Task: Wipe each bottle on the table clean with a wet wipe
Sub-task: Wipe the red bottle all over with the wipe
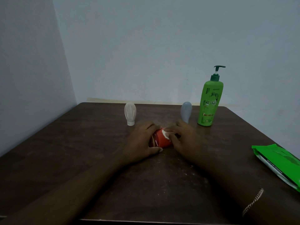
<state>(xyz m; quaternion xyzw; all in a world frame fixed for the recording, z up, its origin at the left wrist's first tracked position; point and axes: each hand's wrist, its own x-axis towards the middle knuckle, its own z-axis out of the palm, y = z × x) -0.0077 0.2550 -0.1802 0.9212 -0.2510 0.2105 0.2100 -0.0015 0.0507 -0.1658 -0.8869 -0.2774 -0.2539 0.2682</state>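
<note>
Red and glossy, the bottle (159,140) lies on its side near the middle of the dark brown worktop (81,151), held between both hands. The left hand (142,140) grips it from the left, fingers curled over the top and the thumb tucked along the near side by the worktop. The right hand (183,140) comes in from the right with its fingers bent against the bottle's upper end, holding a small white wet wipe (165,134) bunched there; only a scrap of the wipe shows between the fingertips, so it seems pinched rather than merely pressed, though the dim view makes that hard to settle. A thin chain bracelet (252,203) sits on the right wrist. Just behind the right hand's fingers stands a grey-blue squeeze bottle (186,111), its base hidden by them. Beside it to the right a tall green pump bottle (209,103) stands upright. Behind the left hand, a little apart, a clear squeeze bottle (130,114) stands on its white cap. Pale specks (191,172) dot the worktop near the right forearm. At the right edge a green pack of wipes (276,159) lies flat, partly cut off by the frame
</note>
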